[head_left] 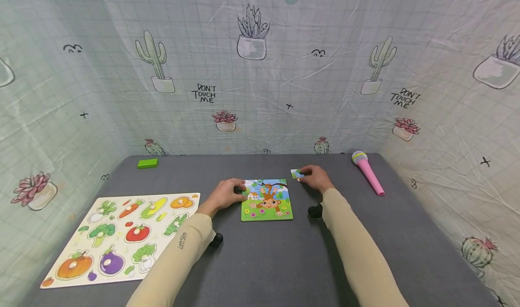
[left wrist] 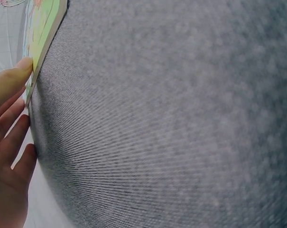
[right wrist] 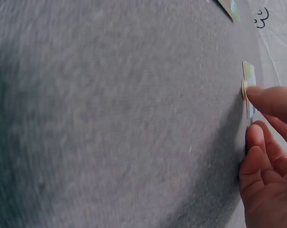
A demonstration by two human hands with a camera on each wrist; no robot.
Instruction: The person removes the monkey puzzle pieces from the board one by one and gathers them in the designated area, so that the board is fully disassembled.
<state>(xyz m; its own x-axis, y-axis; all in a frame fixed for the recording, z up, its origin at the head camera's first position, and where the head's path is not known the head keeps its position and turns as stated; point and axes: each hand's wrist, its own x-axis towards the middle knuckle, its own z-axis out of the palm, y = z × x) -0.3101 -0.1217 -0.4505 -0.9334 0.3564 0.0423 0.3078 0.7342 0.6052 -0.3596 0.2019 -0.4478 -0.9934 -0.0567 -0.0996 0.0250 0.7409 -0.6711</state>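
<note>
A square jigsaw puzzle (head_left: 267,207) with a cartoon monkey on a green and blue scene lies flat on the table. My left hand (head_left: 228,194) rests at its left edge, the thumb touching the border and the fingers loosely spread in the left wrist view. To the right of the puzzle, my right hand (head_left: 317,178) pinches a small blue and green jigsaw piece (head_left: 295,174). In the right wrist view the thumb covers part of this piece (right wrist: 250,71), which is low by the tabletop. A gap separates it from the puzzle.
A white vegetable puzzle board (head_left: 162,248) lies at the left, partly behind my left sleeve. At the back left sits a green block (head_left: 148,163). A pink toy microphone (head_left: 369,174) lies at the right. Printed cloth (head_left: 260,95) surrounds the grey table (head_left: 276,266).
</note>
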